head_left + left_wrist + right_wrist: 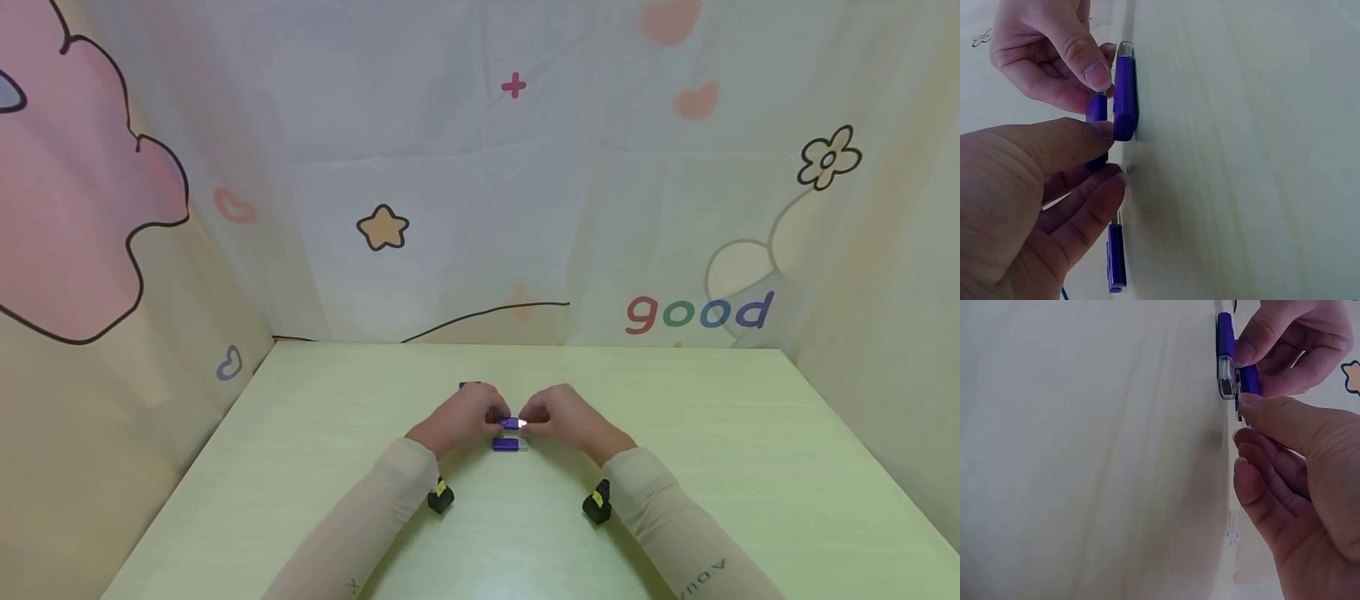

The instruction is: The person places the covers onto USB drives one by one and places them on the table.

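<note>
My left hand (465, 414) pinches the purple body of a USB stick (509, 423) between thumb and fingers. At the stick's pale end, the thumb and fingertips of my right hand (567, 418) pinch it from the other side. A second purple USB stick (506, 445) with a clear cap lies on the table just nearer to me. Behind my left hand a third purple stick (1116, 257) lies on the table, mostly covered in the head view. In the right wrist view, a small clear cap (1233, 529) lies beyond my right fingers.
The pale wood-grain table (712, 467) reaches back to a printed curtain (450, 275) with a star, hearts and the word "good". More curtain hangs on both sides. A black wrist camera (441, 496) sits at my left cuff, another camera (597, 502) at my right.
</note>
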The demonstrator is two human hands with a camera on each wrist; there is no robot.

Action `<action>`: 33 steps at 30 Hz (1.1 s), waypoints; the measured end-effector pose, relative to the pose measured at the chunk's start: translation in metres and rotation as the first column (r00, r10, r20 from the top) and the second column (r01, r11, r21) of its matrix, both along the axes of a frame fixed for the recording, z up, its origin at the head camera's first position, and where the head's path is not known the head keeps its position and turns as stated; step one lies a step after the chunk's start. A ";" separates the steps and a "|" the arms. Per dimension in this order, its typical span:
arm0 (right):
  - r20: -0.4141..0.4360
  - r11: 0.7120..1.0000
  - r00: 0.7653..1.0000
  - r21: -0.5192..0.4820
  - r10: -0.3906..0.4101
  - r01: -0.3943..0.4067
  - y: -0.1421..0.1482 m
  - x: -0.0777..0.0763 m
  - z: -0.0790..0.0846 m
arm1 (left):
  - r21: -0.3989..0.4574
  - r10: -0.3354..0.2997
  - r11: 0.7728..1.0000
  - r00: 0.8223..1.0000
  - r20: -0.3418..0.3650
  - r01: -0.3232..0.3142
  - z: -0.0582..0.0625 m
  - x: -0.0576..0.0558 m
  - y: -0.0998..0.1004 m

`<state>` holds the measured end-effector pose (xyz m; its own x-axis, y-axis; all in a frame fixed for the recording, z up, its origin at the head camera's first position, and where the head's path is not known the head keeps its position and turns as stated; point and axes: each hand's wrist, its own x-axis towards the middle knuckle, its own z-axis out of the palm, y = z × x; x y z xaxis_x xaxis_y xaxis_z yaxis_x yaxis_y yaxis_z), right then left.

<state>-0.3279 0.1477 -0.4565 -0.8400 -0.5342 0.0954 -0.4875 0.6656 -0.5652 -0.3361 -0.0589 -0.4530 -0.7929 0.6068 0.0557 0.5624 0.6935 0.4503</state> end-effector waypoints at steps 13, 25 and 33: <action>-0.043 0.997 0.998 0.061 0.042 -0.040 -0.003 -0.002 0.002 | -0.059 -0.024 0.998 0.999 -0.029 0.022 0.000 -0.003 0.001; -0.042 0.992 0.996 0.102 0.076 -0.071 -0.005 -0.004 0.005 | -0.084 -0.040 0.996 0.999 -0.018 0.039 0.002 -0.001 0.001; -0.032 0.992 0.997 0.099 0.077 -0.073 -0.006 -0.001 0.007 | -0.112 -0.041 0.993 0.999 -0.020 0.038 0.000 -0.002 0.001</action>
